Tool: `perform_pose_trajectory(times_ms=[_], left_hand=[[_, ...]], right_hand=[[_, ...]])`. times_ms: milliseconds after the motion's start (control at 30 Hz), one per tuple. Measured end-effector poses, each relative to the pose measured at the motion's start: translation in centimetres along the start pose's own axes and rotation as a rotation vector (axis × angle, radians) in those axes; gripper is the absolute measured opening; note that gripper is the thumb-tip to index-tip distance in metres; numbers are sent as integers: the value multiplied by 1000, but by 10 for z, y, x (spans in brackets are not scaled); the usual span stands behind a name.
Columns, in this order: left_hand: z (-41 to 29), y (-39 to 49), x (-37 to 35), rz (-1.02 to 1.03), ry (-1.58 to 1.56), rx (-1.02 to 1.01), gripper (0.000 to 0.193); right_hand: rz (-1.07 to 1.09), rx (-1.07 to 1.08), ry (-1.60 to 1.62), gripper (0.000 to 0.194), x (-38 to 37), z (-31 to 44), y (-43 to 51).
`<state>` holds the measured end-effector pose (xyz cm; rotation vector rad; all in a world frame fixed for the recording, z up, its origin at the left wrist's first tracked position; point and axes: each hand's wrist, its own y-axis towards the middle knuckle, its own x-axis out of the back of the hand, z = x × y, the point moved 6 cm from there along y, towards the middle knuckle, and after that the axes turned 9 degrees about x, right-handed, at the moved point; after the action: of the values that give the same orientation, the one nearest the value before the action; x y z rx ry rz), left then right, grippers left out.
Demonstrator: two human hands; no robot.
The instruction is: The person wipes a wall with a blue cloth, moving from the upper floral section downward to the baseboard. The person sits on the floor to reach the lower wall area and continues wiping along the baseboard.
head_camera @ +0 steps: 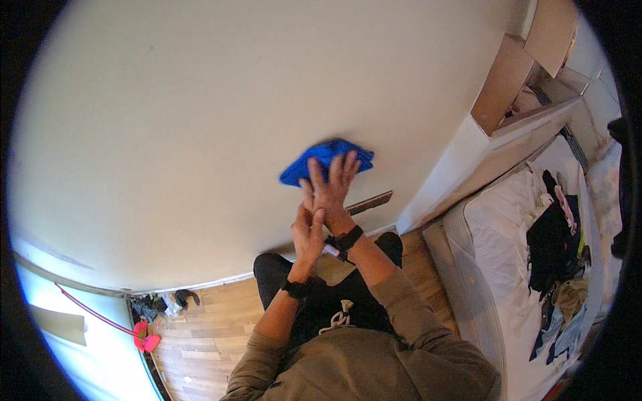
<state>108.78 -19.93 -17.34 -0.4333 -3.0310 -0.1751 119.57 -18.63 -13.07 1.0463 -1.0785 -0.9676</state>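
Note:
A crumpled blue cloth (326, 155) lies flat against a pale wall (200, 125) in front of me. My right hand (331, 188) presses it there, fingers spread over its lower part. Close below, my left hand (307, 235) touches the heel of my right hand near the wrist. Its fingers are partly hidden, so I cannot tell whether it grips. Each wrist wears a black band, and a small white item (331, 249) shows beside the right one. Just right of my right hand, a narrow dark brown strip (371, 203) is on the wall.
On the right stands a bed mattress (494, 240) with a heap of clothes (554, 250). Above it, an open cardboard box (504, 82) rests on a ledge. At lower left, a red long-handled tool (145, 341) leans over the wood floor (200, 321), near assorted clutter (160, 305).

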Motion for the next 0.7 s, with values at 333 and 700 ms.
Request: perform_pose_trajectory(times_ms=[333,700], left_hand=[[-104,33,-52,-124,92,-318,39],[17,-14,16,-300,-428,59,43]], right_hand=[[-162,28,-64,58,40,-45,110],[94,479,-27,57,-28,62,27]])
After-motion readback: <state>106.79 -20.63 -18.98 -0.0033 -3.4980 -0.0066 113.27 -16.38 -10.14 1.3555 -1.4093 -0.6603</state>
